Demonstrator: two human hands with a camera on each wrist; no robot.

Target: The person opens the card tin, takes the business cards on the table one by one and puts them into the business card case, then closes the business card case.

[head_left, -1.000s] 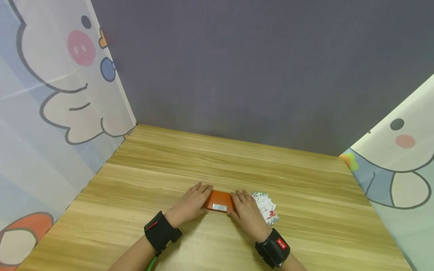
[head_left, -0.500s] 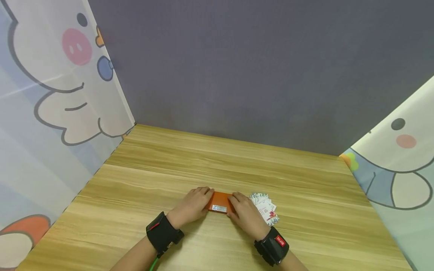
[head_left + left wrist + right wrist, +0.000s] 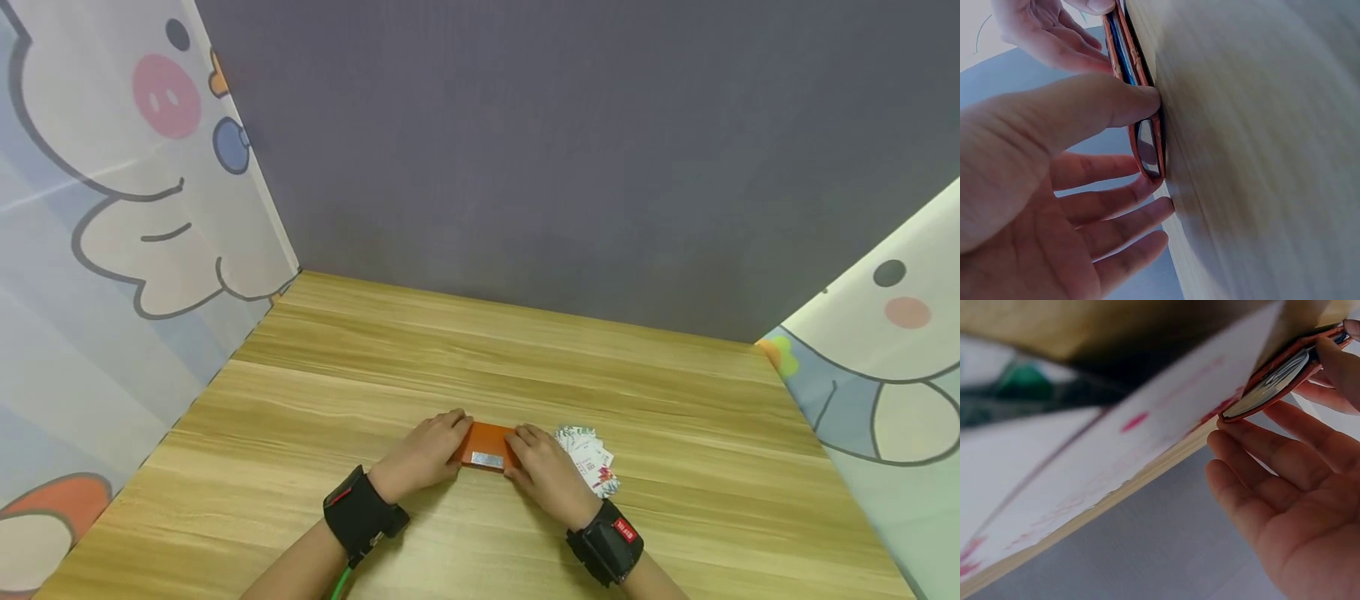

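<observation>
An orange wallet [image 3: 491, 437] with a silvery patch lies on the wooden table between the two hands. My left hand [image 3: 424, 455] holds its left end, the thumb [image 3: 1129, 103] on the near edge and fingers at the far side. Its right end is held by my right hand [image 3: 551, 477] in the same way. Layered orange edges of the wallet [image 3: 1152, 156] show in the left wrist view, with something blue and something pale inside. Just right of the right hand, a fanned pile of printed white cards [image 3: 590, 460] lies partly hidden behind that hand.
The wood-grain table [image 3: 360, 367] extends around the hands. A dark grey panel [image 3: 495, 167] rises at its back edge. Cartoon-printed sheets stand at the left [image 3: 135, 242] and right [image 3: 892, 375]. Both wrists wear black bands, and a green cable [image 3: 341, 583] runs by the left forearm.
The fingers of both hands, straighter one second ago, are now more bent at the wallet's ends. The wallet stays in about the same place, and the head view has shifted slightly.
</observation>
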